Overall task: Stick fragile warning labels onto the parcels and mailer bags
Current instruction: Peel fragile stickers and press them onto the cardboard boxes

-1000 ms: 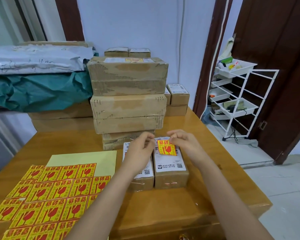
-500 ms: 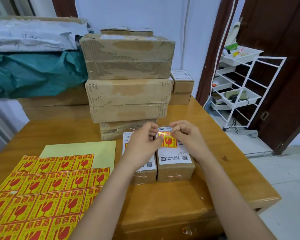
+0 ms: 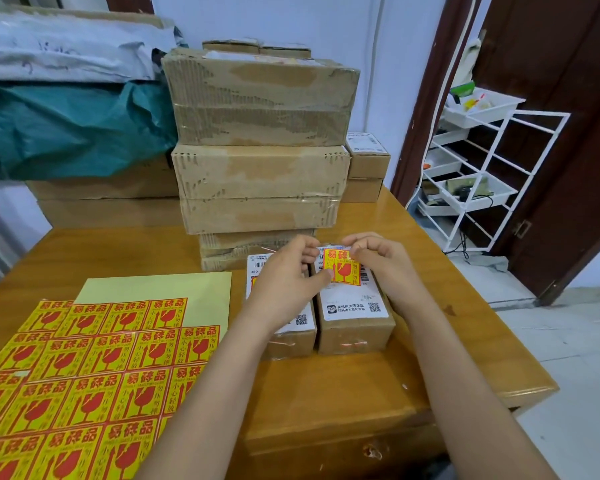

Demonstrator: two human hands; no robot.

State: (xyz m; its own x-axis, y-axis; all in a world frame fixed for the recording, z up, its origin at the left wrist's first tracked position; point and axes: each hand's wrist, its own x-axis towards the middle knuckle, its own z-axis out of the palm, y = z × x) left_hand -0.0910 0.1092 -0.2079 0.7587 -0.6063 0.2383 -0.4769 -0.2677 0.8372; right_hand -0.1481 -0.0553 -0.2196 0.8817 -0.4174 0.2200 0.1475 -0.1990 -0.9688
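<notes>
- Near the middle of the wooden table (image 3: pixel 361 386), two small cardboard parcels lay side by side and touching, each with a white shipping label on top: the left parcel (image 3: pixel 291 336) and the right parcel (image 3: pixel 355 327).
- One yellow-and-red fragile label (image 3: pixel 343 270) sat over the far end of the right parcel's top, across its shipping label; whether it was fully stuck down could not be told.
- The left hand (image 3: pixel 284 282) hovered over the left parcel with fingers curled, its thumb tip pressed to the label's lower-left corner.
- The right hand (image 3: pixel 381 261) had its fingers curled, pinching the label at its upper-right edge.
- A sliver of a second yellow label was visible on the left parcel under the left hand; the rest was hidden.
- Toward the near left corner of the table lay the sheets of fragile labels (image 3: pixel 84 382), overlapping one another, with a pale yellow backing sheet (image 3: pixel 174 289) partly under their far edge.
- Just behind the two parcels, toward the far edge, stood a stack of large cardboard boxes (image 3: pixel 260 150), taped and scuffed.
- Smaller boxes (image 3: pixel 366 164) were stacked at the far right corner, beside the large stack.
- Along the far left edge sat flat cartons bearing a teal mailer bag (image 3: pixel 66 133), with a grey mailer bag (image 3: pixel 66 46) on top of it.
- Off the table to the right stood a white wire rack (image 3: pixel 492 174) with trays, against a dark wooden door.
</notes>
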